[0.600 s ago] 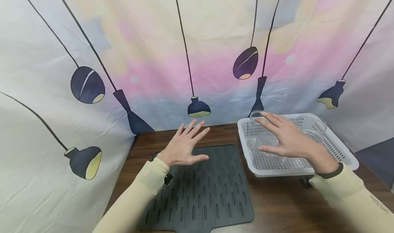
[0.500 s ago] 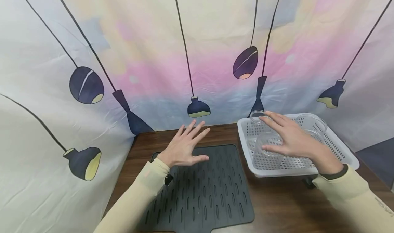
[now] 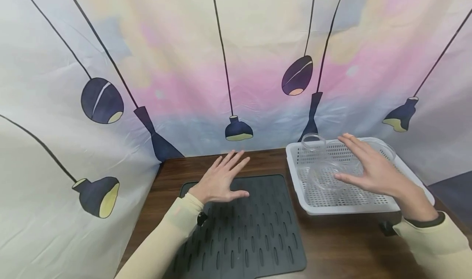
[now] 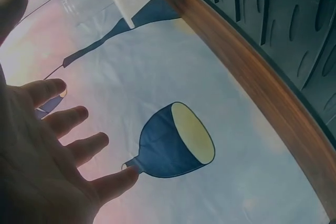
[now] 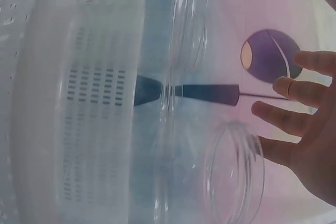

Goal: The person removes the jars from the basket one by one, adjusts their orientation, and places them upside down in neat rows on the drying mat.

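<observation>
My left hand [image 3: 221, 180] hovers over the upper part of a dark grey ribbed mat [image 3: 254, 234], its fingers spread and holding nothing. Above a white perforated basket [image 3: 350, 209], my right hand [image 3: 376, 170] is held with straight fingers and no object in its grasp. Several clear round containers are in the basket: one [image 3: 312, 143] rises at the back left, and another [image 3: 324, 180] lies left of the right thumb. Part of a further clear rim [image 3: 387, 148] shows behind the hand. Close to the right fingers in the right wrist view is a clear container rim [image 5: 209, 177].
Dark brown wooden tabletop [image 3: 332, 246] lies under the mat and basket. A cloth backdrop [image 3: 184, 86] printed with hanging lamps stands right behind the table and along its left side. A small dark object [image 3: 386, 228] shows by the right wrist.
My right hand has moved right over the basket, away from the clear container at its back left. The left hand has stayed nearly in place; the head view has shifted slightly.
</observation>
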Motion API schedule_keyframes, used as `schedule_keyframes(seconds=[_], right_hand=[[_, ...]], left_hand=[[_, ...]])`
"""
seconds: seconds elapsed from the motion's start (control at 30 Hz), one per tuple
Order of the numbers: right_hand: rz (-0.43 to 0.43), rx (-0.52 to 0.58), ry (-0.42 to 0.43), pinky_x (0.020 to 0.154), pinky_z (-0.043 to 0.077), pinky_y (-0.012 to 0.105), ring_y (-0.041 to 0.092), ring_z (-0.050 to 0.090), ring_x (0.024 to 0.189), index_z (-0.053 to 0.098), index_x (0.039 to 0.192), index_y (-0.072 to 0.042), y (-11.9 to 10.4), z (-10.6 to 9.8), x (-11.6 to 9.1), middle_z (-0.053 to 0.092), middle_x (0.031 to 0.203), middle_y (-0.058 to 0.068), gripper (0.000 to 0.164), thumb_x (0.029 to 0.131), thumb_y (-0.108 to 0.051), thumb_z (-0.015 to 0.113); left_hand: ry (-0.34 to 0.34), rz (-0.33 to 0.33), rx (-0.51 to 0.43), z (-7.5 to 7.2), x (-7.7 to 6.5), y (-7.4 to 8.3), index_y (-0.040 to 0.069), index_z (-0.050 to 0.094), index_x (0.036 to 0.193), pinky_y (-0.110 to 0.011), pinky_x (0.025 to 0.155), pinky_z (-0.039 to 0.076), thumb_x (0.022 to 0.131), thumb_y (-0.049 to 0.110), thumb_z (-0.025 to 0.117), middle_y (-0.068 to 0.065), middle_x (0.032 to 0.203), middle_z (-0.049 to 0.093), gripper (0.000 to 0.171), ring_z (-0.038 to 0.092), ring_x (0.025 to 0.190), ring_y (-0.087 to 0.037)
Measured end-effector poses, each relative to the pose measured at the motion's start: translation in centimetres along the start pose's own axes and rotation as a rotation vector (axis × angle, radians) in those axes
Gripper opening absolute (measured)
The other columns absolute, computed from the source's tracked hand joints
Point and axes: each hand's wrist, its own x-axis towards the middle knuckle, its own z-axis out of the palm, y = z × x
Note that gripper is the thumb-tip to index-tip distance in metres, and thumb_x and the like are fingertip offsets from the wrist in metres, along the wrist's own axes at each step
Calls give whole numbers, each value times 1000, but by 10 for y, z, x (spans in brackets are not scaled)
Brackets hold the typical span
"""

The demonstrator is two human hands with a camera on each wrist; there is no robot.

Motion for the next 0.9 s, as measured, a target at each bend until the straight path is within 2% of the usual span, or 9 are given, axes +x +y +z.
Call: schedule_keyframes(seconds=[0.13,0.37,0.53,0.7,0.9], right_hand=[[58,40,19,105,25,72,41,25,145,24,156,-25,6,-2,-10,22,162,12,103,74,-37,84],[83,55,47,102,25,75,42,26,144,24,157,-20,14,-3,-25,25,160,16,103,74,-33,84],[106,59,60,99,27,76,45,31,140,26,156,-19,21,-1,-30,30,157,19,105,70,-30,86],[118,50,92,102,26,74,45,33,139,29,154,-15,26,-1,-32,33,154,21,103,70,-29,86],[156,53,94,99,24,77,46,28,142,26,156,-22,31,-4,-37,30,157,17,101,74,-30,84]], left_hand=[[7,8,-41,6,0,0,24,15,158,-60,115,23,83,72,56,-2,165,10,98,11,152,-27],[-19,-26,-115,17,-4,3,27,10,158,-56,118,21,83,74,53,3,165,7,98,9,152,-24],[-51,-63,-134,24,-13,-2,26,12,158,-56,118,19,83,71,56,1,165,9,98,8,152,-23],[-77,-96,-137,33,-25,-9,23,13,158,-57,118,20,83,69,57,-1,165,10,98,9,152,-25],[-88,-125,-149,40,-44,-15,22,14,158,-60,116,22,84,69,58,-2,165,11,98,12,151,-27]])
